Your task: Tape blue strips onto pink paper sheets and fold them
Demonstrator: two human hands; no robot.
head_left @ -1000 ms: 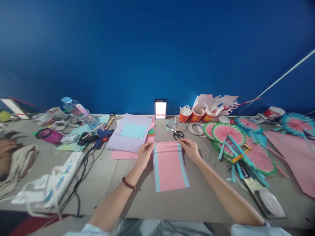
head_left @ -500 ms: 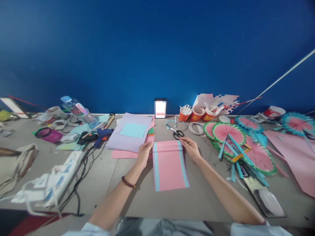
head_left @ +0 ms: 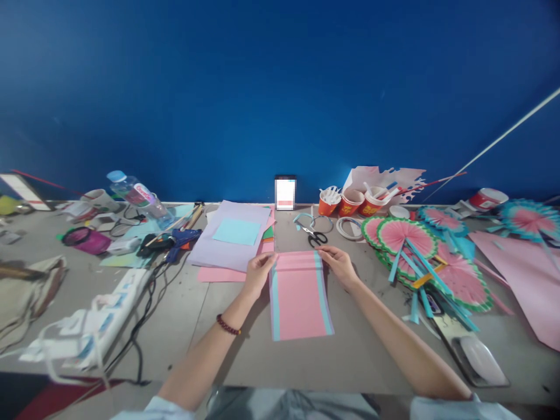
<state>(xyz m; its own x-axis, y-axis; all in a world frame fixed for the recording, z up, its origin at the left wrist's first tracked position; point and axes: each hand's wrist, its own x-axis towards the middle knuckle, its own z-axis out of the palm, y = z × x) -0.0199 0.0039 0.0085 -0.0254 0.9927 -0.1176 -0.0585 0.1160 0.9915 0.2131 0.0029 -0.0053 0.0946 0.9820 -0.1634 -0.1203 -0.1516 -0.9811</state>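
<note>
A pink sheet of paper (head_left: 301, 300) with blue and lilac strips down both sides lies in front of me, its far end creased crosswise. My left hand (head_left: 259, 273) pinches its far left corner between thumb and fingers. At the far right corner, my right hand (head_left: 339, 263) is closed on the same sheet. Just beyond the paper's far edge rest black-handled scissors (head_left: 315, 237), near my right fingers. To the left of my left hand is a stack of lilac paper (head_left: 205, 245) with a small blue sheet (head_left: 237, 231) on top.
Several pleated pink paper fans (head_left: 406, 239) lie at right, beside a white computer mouse (head_left: 480, 357). Red paper cups (head_left: 351, 203) stand by the blue wall. A phone (head_left: 286, 193) leans there. At left are a glue gun (head_left: 181, 239), a bottle (head_left: 142, 195) and a power strip (head_left: 105, 321).
The sheet's near end has shifted slightly left. My left hand has moved a little right, and the right hand's fingers have shifted slightly along the far corner.
</note>
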